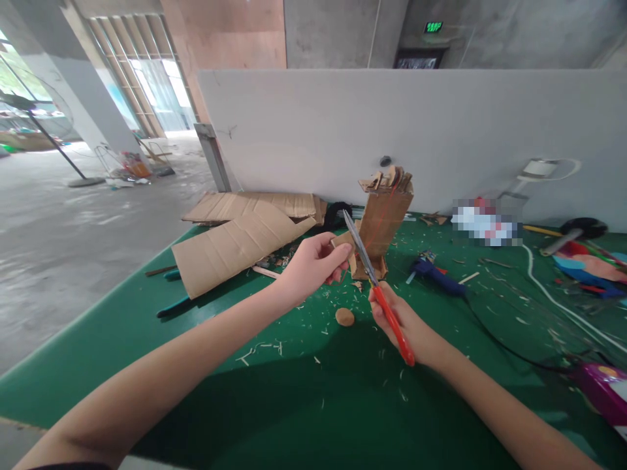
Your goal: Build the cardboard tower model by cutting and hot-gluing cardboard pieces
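My left hand (318, 264) pinches a small piece of cardboard (344, 243) between thumb and fingers above the green table. In my right hand (399, 320) is a pair of scissors (361, 248) with red handles, blades pointing up and away, right beside the cardboard piece. Whether the blades touch it I cannot tell. Below and between the hands lies a small round cardboard disc (345, 317). Behind the scissors stands an upright cardboard structure (385, 219) with ragged strips at its top and a red line down its front.
Cardboard sheets (235, 245) lie at the left over dark-handled tools. A blue glue gun (438, 275) with a black cord rests on the right, near a white cable (533, 274) and a purple object (600, 391). Scraps litter the green table (274, 411). A white panel (304, 130) rises behind.
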`<state>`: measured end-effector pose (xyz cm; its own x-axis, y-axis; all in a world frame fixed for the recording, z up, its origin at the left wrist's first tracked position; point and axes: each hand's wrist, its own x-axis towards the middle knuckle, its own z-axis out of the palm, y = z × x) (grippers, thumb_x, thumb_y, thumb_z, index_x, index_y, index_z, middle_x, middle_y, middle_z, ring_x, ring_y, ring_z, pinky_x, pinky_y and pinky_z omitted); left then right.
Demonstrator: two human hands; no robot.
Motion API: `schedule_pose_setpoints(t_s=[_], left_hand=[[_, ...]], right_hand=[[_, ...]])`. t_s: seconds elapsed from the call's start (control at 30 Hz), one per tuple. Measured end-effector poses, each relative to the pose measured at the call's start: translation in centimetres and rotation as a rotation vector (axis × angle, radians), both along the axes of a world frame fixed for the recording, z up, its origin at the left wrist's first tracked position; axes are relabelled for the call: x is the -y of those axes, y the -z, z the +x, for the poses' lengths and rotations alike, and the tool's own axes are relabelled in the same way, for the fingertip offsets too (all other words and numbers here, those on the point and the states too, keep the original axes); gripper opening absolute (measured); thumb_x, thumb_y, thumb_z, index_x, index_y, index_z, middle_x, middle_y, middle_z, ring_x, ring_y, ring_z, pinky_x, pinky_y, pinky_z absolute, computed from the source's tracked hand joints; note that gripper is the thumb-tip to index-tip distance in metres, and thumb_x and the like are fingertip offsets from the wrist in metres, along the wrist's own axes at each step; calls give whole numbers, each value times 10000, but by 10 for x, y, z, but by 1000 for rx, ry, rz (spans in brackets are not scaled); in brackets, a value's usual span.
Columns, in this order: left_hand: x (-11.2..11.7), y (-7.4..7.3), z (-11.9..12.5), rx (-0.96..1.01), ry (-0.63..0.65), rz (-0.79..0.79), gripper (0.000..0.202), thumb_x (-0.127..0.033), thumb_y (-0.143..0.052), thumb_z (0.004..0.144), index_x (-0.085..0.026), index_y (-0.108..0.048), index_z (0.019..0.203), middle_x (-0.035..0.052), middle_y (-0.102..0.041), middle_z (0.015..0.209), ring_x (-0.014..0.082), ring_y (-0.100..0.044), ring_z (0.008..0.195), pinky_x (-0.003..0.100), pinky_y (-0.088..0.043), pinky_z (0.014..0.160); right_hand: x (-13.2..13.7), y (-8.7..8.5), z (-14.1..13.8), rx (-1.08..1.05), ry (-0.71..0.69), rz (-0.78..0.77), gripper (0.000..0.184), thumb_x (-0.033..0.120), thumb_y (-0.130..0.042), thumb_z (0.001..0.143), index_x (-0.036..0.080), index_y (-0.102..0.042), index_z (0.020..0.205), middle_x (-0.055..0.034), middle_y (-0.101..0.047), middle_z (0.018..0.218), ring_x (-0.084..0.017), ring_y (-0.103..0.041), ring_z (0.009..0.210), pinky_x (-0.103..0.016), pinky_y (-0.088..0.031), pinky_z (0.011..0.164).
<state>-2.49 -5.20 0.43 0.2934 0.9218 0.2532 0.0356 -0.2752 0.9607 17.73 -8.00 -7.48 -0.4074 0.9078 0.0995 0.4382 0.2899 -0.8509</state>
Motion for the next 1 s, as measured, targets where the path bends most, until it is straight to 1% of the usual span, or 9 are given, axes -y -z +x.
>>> schedule_pose_setpoints(t_s=[0.1,0.23,0.37,0.43,0.57,0.7,0.77,0.9,1.0], left_hand=[[-2,1,0,50,-41,-18,303,-343,-547,845,-181,-405,631,-41,-489,554,29,-422,437,181,-342,415],[-3,2,0,113,-63,-18,285,-345,-549,846,-180,-422,652,-45,-476,561,30,-417,443,177,-315,400],[-4,4,0,70,-54,19,293,-347,-555,840,-180,-420,640,-38,-503,572,36,-444,451,182,-359,423],[-5,5,0,38,-56,36,295,-349,-552,839,-180,-418,638,-35,-517,577,37,-457,449,184,-375,432],[-6,6,0,9,-56,41,290,-351,-545,838,-181,-419,640,-31,-543,597,39,-475,454,184,-392,441],[-4,6,1,-4,-58,33,280,-344,-546,836,-180,-429,642,-28,-554,604,42,-488,464,189,-406,455],[-3,5,2,-2,-62,32,277,-333,-547,836,-180,-425,639,-29,-554,601,43,-491,465,193,-414,461],[-2,5,3,-6,-76,38,277,-320,-543,837,-181,-417,633,-30,-552,595,44,-492,462,193,-423,463],[-2,5,3,-14,-78,44,276,-323,-541,839,-183,-417,636,-29,-549,595,46,-490,460,194,-420,457]], right_hand=[[4,-13,1,-43,-21,-81,414,646,-336,857,255,-408,970,7,-402,756,-144,-458,639,-294,-482,582],[8,-26,2,-16,-73,-127,454,662,-353,841,264,-414,1050,-4,-395,790,-160,-474,702,-334,-511,696],[9,-29,0,-7,-51,-70,448,645,-362,847,258,-446,1056,-8,-416,814,-159,-488,720,-387,-493,805],[9,-29,-1,-12,-46,-45,443,645,-359,848,260,-452,1047,-2,-413,802,-158,-492,713,-402,-486,825],[9,-28,0,13,-77,-55,437,637,-331,861,255,-426,1050,3,-383,798,-158,-474,687,-391,-497,745],[8,-26,1,18,-62,-49,402,616,-326,873,270,-427,1051,-12,-397,832,-168,-470,712,-361,-475,718],[7,-24,1,8,-57,-54,382,604,-325,879,273,-426,1039,-5,-397,815,-157,-456,687,-332,-466,673],[5,-21,2,-13,-74,-79,342,572,-392,877,253,-400,1000,23,-381,780,-113,-379,599,-269,-409,543],[4,-19,3,10,-73,-72,318,542,-428,878,244,-400,984,32,-386,752,-101,-359,568,-251,-375,506]])
